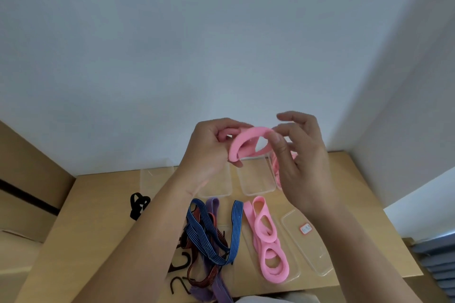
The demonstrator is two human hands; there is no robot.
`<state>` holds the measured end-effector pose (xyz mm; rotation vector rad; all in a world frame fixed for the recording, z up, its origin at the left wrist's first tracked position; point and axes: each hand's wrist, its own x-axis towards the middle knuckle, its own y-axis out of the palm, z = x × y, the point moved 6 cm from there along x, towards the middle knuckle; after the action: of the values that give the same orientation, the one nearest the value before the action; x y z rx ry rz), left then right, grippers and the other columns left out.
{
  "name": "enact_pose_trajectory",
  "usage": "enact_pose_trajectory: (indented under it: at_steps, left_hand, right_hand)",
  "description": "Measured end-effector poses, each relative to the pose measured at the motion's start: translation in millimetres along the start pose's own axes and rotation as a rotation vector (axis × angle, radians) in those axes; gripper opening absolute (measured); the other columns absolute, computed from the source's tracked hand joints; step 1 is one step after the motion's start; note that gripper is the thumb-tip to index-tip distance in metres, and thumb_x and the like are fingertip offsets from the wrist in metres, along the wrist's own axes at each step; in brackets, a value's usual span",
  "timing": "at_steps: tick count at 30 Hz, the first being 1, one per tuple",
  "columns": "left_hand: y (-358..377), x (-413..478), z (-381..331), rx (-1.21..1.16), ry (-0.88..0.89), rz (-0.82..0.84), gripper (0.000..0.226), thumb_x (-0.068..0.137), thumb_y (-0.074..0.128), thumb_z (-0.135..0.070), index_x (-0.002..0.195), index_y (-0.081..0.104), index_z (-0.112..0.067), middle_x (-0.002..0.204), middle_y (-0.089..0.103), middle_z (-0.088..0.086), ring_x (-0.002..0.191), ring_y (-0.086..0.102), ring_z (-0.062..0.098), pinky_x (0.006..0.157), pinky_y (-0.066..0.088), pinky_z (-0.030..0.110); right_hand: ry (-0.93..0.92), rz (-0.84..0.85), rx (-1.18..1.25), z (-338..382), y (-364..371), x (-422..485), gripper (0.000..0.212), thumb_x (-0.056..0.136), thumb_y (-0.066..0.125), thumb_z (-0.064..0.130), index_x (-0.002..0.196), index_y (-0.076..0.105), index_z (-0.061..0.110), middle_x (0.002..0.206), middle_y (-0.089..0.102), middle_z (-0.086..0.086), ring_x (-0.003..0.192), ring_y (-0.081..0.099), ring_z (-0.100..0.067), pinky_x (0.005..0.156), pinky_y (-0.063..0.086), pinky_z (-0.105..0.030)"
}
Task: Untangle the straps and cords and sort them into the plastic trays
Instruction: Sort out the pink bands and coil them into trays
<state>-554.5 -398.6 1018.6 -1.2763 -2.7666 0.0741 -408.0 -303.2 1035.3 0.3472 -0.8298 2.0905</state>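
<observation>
Both hands hold a pink strap loop [248, 140] up above the table. My left hand [209, 150] grips its left end with curled fingers. My right hand [298, 155] pinches its right end between thumb and forefinger, the other fingers spread. On the table lie more pink loops [268, 241], a tangle of blue striped strap [209, 236], purple strap [213, 206] and orange-black cords with hooks [197, 275], and a black strap [139, 204] off to the left. Clear plastic trays [256, 179] stand in a row at the back; the rightmost tray [277, 172] holds pink straps.
A clear lid with a red-edged label [306, 236] lies at the right of the wooden table [103, 204]. White walls close in behind and to the right. Cardboard boxes [27, 179] stand at the left; blue-grey stacked items [435, 265] sit at the lower right.
</observation>
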Motion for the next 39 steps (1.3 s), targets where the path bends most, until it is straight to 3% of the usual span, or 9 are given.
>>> enact_pose_trajectory:
  at_steps: [3, 6, 9, 12, 17, 23, 30, 35, 39]
  left_hand:
    - [4.3, -2.1, 0.1, 0.055, 0.024, 0.02, 0.023, 0.081, 0.078, 0.011, 0.093, 0.081, -0.008, 0.082, 0.076, 0.009, 0.069, 0.073, 0.023, 0.05, 0.057, 0.03]
    - [7.3, -4.6, -0.4, 0.073, 0.055, 0.035, 0.028, 0.078, 0.08, 0.012, 0.093, 0.08, -0.012, 0.084, 0.078, 0.006, 0.072, 0.075, 0.03, 0.053, 0.061, 0.037]
    - [6.2, -6.9, -0.9, 0.067, 0.083, 0.057, 0.031, 0.078, 0.08, 0.012, 0.095, 0.08, -0.015, 0.087, 0.078, 0.007, 0.071, 0.074, 0.026, 0.054, 0.061, 0.038]
    - [2.5, -7.1, 1.4, 0.024, 0.076, 0.071, 0.034, 0.081, 0.076, 0.016, 0.092, 0.081, -0.016, 0.087, 0.078, 0.006, 0.065, 0.071, 0.017, 0.05, 0.056, 0.03]
    - [-3.1, -5.8, 9.2, -0.025, 0.084, 0.052, 0.037, 0.082, 0.07, 0.02, 0.091, 0.082, -0.015, 0.088, 0.078, 0.01, 0.059, 0.066, 0.031, 0.05, 0.053, 0.031]
    - [-4.7, -9.9, 16.8, -0.1, 0.062, 0.09, 0.031, 0.08, 0.071, 0.018, 0.09, 0.081, -0.01, 0.078, 0.075, 0.005, 0.051, 0.059, 0.027, 0.055, 0.051, 0.03]
    - [-3.7, -23.4, 23.0, -0.334, -0.003, 0.196, 0.027, 0.071, 0.077, 0.005, 0.087, 0.083, -0.017, 0.085, 0.073, 0.012, 0.077, 0.063, 0.028, 0.054, 0.05, 0.028]
    - [-3.8, -34.1, 30.0, -0.469, -0.083, 0.2, 0.042, 0.079, 0.056, 0.017, 0.091, 0.082, -0.014, 0.09, 0.075, 0.009, 0.083, 0.068, 0.021, 0.055, 0.052, 0.028]
    - [-7.3, -37.6, 45.0, -0.368, -0.191, 0.075, 0.047, 0.087, 0.051, 0.025, 0.094, 0.081, -0.01, 0.095, 0.074, 0.014, 0.084, 0.07, 0.024, 0.055, 0.054, 0.028]
  right_hand:
    - [0.033, -0.014, -0.111, 1.2, 8.4, 8.5, 0.034, 0.104, 0.042, 0.036, 0.099, 0.065, 0.011, 0.124, 0.057, 0.001, 0.095, 0.054, 0.003, 0.072, 0.043, -0.019]
    - [0.114, 0.062, -0.19, -1.9, 17.2, 13.6, 0.031, 0.106, 0.041, 0.034, 0.093, 0.059, 0.013, 0.086, 0.062, 0.004, 0.072, 0.056, -0.016, 0.059, 0.041, -0.033]
    - [0.147, 0.092, -0.178, -6.7, 20.2, 17.8, 0.029, 0.105, 0.046, 0.027, 0.085, 0.059, 0.011, 0.071, 0.059, 0.002, 0.065, 0.053, -0.016, 0.056, 0.039, -0.034]
    - [0.138, 0.094, -0.154, -7.6, 19.9, 20.0, 0.03, 0.105, 0.05, 0.025, 0.082, 0.061, 0.009, 0.067, 0.062, -0.003, 0.064, 0.055, -0.021, 0.057, 0.043, -0.035]
    - [0.196, 0.12, -0.189, -6.8, 26.1, 16.7, 0.024, 0.106, 0.045, 0.019, 0.089, 0.057, 0.007, 0.075, 0.058, -0.001, 0.067, 0.051, -0.02, 0.06, 0.041, -0.037]
    - [0.278, 0.171, -0.193, -12.8, 28.1, 13.7, 0.023, 0.106, 0.042, 0.018, 0.089, 0.055, 0.011, 0.07, 0.058, 0.0, 0.062, 0.05, -0.016, 0.054, 0.038, -0.032]
    - [0.552, 0.391, 0.423, -20.5, 38.0, 2.2, 0.04, 0.107, 0.044, 0.017, 0.082, 0.063, -0.006, 0.061, 0.055, -0.006, 0.053, 0.049, -0.009, 0.056, 0.043, -0.021]
    - [0.733, 0.406, 0.843, -27.8, 51.5, -12.1, 0.01, 0.101, 0.055, 0.016, 0.102, 0.062, 0.009, 0.075, 0.059, -0.011, 0.061, 0.051, -0.018, 0.057, 0.048, -0.025]
    - [0.428, 0.271, 0.283, -27.3, 41.7, -11.5, 0.014, 0.097, 0.063, 0.012, 0.089, 0.067, 0.022, 0.084, 0.069, 0.004, 0.064, 0.062, -0.016, 0.064, 0.052, -0.03]
